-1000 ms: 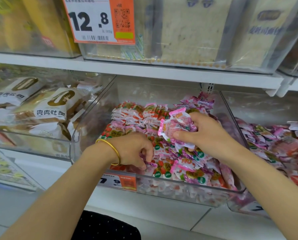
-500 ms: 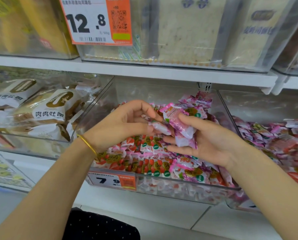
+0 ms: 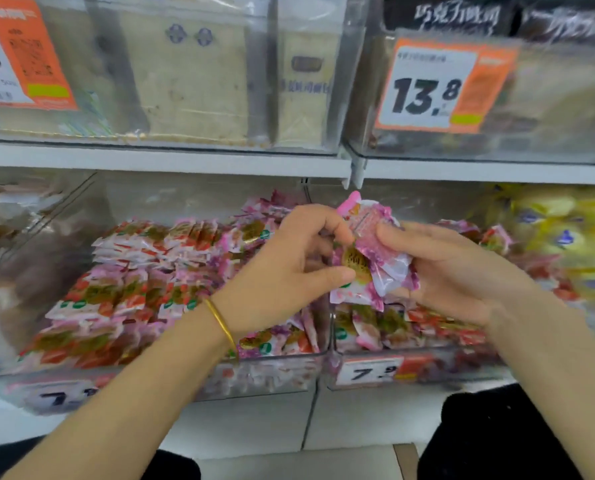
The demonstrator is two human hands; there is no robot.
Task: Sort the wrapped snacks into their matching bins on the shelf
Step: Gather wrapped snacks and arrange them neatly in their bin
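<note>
head view: right hand [image 3: 455, 268] was clamped on a bunch of pink packets [image 3: 380, 258], fingers curled under & thumb over the top. the bunch was held in the air just above the divider b/w two clear bins. left hand [image 3: 282, 271] had thumb & forefinger pinched on the bunch's left side, at a packet w/ a gold seal. so both hands were closed on the same bunch, from opposite sides.

step, as i read it: gathering strays. the left bin [image 3: 254, 374] held mostly red-and-green packets in rows, w/ some pink ones mixed in near its right side. left hand was prob feeding one more into the bunch or squaring it up; couldn't tell which. plenty looked left to sort.

next move would call for carrying the bunch right & down into the right bin [image 3: 469, 368], grip kept firm since the wrappers looked slick & could slide out. that bin's contents were blurred, so the match needs a check first.

surface & room: store shelving. white shelf board [image 3: 164, 161] ran above, w/ upper bins of pale wrapped cakes & an orange price tag [image 3: 438, 86] reading 13.8. a 7.9 tag [image 3: 372, 372] sat on the right bin's front, yellow packs [image 3: 562, 233] lay far right & pale tiles [image 3: 247, 424] below. gold bangle [image 3: 221, 323] on left wrist.
</note>
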